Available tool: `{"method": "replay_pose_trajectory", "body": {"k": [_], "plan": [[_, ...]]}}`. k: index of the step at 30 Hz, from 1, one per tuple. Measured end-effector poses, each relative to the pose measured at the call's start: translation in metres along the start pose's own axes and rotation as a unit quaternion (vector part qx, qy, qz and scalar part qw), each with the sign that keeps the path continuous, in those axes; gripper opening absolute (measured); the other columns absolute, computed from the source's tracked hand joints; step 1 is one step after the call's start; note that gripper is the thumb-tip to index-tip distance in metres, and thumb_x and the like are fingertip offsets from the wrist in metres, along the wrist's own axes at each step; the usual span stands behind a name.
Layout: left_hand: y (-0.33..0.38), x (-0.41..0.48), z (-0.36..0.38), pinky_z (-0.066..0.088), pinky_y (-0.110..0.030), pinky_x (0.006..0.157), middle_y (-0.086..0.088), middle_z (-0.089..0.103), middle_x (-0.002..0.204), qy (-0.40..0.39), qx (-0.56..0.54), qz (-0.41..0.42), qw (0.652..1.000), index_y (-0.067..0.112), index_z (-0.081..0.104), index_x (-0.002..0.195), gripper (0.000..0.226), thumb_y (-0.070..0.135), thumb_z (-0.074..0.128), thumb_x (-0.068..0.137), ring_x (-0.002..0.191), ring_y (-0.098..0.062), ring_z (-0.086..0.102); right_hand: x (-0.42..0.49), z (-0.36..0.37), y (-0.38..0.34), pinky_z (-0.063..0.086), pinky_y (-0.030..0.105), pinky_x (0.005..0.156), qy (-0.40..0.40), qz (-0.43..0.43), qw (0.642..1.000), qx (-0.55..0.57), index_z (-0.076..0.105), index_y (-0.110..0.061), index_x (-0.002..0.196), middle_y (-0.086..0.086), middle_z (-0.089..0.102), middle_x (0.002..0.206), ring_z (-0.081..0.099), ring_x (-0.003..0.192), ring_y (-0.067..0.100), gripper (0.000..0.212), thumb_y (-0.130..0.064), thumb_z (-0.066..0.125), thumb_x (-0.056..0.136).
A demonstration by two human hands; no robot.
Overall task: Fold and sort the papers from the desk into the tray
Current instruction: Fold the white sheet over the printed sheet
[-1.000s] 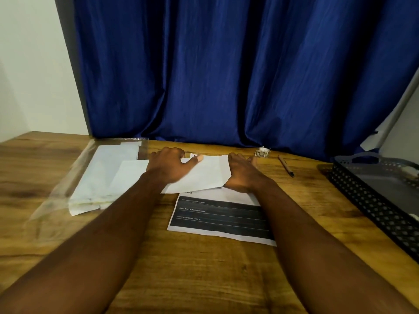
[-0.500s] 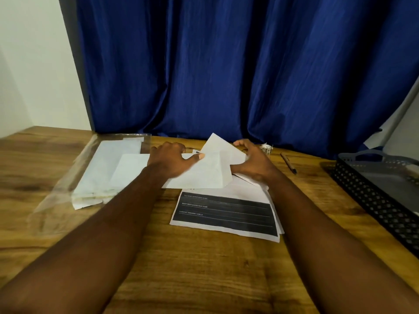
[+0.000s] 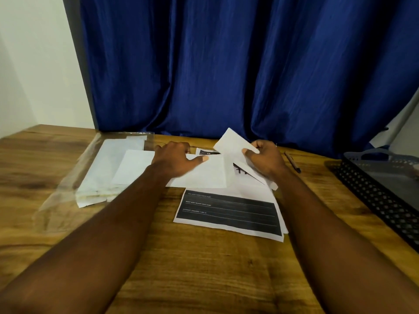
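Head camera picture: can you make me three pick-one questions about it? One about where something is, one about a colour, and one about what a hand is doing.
1. Where is the black mesh tray?
A: at the right edge of the desk.
B: in the middle, under both hands.
C: on the left, under clear plastic.

2. What colour is the curtain?
A: red.
B: green.
C: blue.

3. What is the right hand doing?
A: lying flat on the desk.
B: pinching a folded white paper that tilts up.
C: pulling the curtain.

Answers:
1 A, its mesh wall runs along the desk's right side.
2 C, deep blue folds hang behind the desk.
3 B, thumb and fingers pinch the paper, and its far corner is raised.
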State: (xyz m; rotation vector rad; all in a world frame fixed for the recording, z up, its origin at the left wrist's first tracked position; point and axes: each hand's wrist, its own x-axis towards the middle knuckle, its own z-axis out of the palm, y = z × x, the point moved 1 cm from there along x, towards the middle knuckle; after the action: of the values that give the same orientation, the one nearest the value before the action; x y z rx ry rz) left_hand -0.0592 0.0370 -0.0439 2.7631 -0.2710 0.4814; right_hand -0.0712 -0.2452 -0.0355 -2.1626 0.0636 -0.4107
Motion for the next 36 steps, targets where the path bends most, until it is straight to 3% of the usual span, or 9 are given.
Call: {"method": "replay_pose_trajectory", "body": {"k": [4, 6, 8, 11, 15, 18, 25, 29, 36], "plan": [[-0.001, 0.002, 0.005, 0.045, -0.053, 0.104, 0.006, 0.070, 0.123, -0.024, -0.005, 0.008, 1.000, 0.026, 0.066, 0.119, 0.079, 0.091, 0.044, 0.080, 0.113, -0.021, 0.061, 0.002, -0.012, -0.012, 0.054, 0.035, 0.088, 0.035, -0.039, 0.998, -0.033, 0.067, -0.018, 0.103, 0.002, 0.073, 0.104, 0.069, 0.100, 0.026, 0.014, -0.031, 0.070, 0.099], [-0.003, 0.004, 0.007, 0.041, -0.053, 0.105, 0.007, 0.070, 0.121, -0.029, -0.007, 0.011, 1.000, 0.029, 0.063, 0.115, 0.072, 0.090, 0.046, 0.081, 0.113, -0.020, 0.060, 0.002, -0.015, -0.018, 0.055, 0.036, 0.092, 0.038, -0.059, 0.996, -0.048, 0.067, -0.021, 0.106, -0.002, 0.074, 0.107, 0.069, 0.102, 0.023, 0.014, -0.028, 0.073, 0.096], [-0.004, 0.005, 0.009, 0.037, -0.052, 0.105, 0.009, 0.069, 0.119, -0.026, -0.005, 0.014, 1.000, 0.033, 0.062, 0.111, 0.065, 0.088, 0.048, 0.082, 0.113, -0.020, 0.059, 0.000, -0.018, -0.022, 0.058, 0.034, 0.087, 0.033, -0.060, 0.997, -0.027, 0.068, -0.028, 0.103, -0.008, 0.075, 0.102, 0.072, 0.097, 0.018, 0.017, -0.031, 0.077, 0.090], [-0.005, 0.006, 0.009, 0.033, -0.053, 0.106, 0.007, 0.070, 0.122, -0.012, -0.006, 0.016, 1.000, 0.032, 0.066, 0.113, 0.064, 0.086, 0.048, 0.084, 0.118, -0.021, 0.058, 0.002, -0.023, -0.023, 0.058, 0.028, 0.077, -0.033, -0.048, 0.998, -0.015, 0.071, -0.030, 0.102, -0.011, 0.075, 0.100, 0.071, 0.091, 0.010, 0.039, -0.052, 0.090, 0.075], [-0.004, 0.006, 0.005, 0.026, -0.054, 0.110, 0.003, 0.068, 0.133, 0.005, -0.006, 0.000, 1.000, 0.026, 0.069, 0.125, 0.071, 0.082, 0.046, 0.089, 0.130, -0.025, 0.054, 0.002, -0.024, -0.015, 0.058, 0.030, 0.082, -0.137, -0.032, 0.984, -0.105, 0.077, -0.027, 0.096, -0.010, 0.077, 0.099, 0.070, 0.096, 0.011, 0.059, -0.064, 0.098, 0.055], [-0.003, 0.006, 0.004, 0.024, -0.054, 0.109, 0.000, 0.068, 0.133, 0.015, 0.009, -0.017, 1.000, 0.025, 0.069, 0.125, 0.068, 0.078, 0.041, 0.094, 0.129, -0.028, 0.053, 0.001, -0.024, -0.007, 0.059, 0.032, 0.080, -0.103, -0.024, 0.988, -0.112, 0.077, -0.025, 0.094, -0.007, 0.076, 0.096, 0.070, 0.095, 0.013, 0.057, -0.060, 0.100, 0.055], [-0.007, 0.007, 0.008, 0.013, -0.058, 0.119, 0.000, 0.062, 0.144, -0.010, -0.002, -0.038, 0.999, 0.029, 0.060, 0.141, 0.067, 0.072, 0.029, 0.100, 0.140, -0.029, 0.046, 0.004, -0.028, 0.000, 0.060, 0.044, 0.092, -0.048, -0.023, 0.987, -0.152, 0.074, -0.027, 0.099, -0.007, 0.073, 0.108, 0.067, 0.105, 0.018, 0.057, -0.062, 0.096, 0.060], [-0.010, 0.010, 0.009, 0.016, -0.059, 0.117, -0.006, 0.066, 0.136, -0.007, 0.010, -0.059, 0.998, 0.025, 0.068, 0.131, 0.061, 0.063, 0.028, 0.105, 0.134, -0.031, 0.051, 0.002, -0.025, -0.002, 0.054, 0.055, 0.104, -0.076, -0.038, 0.985, -0.150, 0.074, -0.030, 0.096, -0.008, 0.075, 0.112, 0.067, 0.112, 0.019, 0.058, -0.068, 0.095, 0.057], [-0.009, 0.010, 0.010, 0.015, -0.059, 0.117, -0.008, 0.069, 0.129, -0.002, 0.009, -0.077, 0.997, 0.021, 0.072, 0.122, 0.055, 0.056, 0.031, 0.108, 0.129, -0.031, 0.053, 0.002, -0.028, -0.005, 0.058, 0.040, 0.092, -0.078, -0.036, 0.990, -0.110, 0.076, -0.026, 0.096, -0.007, 0.074, 0.111, 0.067, 0.107, 0.015, 0.054, -0.062, 0.096, 0.061]]}}
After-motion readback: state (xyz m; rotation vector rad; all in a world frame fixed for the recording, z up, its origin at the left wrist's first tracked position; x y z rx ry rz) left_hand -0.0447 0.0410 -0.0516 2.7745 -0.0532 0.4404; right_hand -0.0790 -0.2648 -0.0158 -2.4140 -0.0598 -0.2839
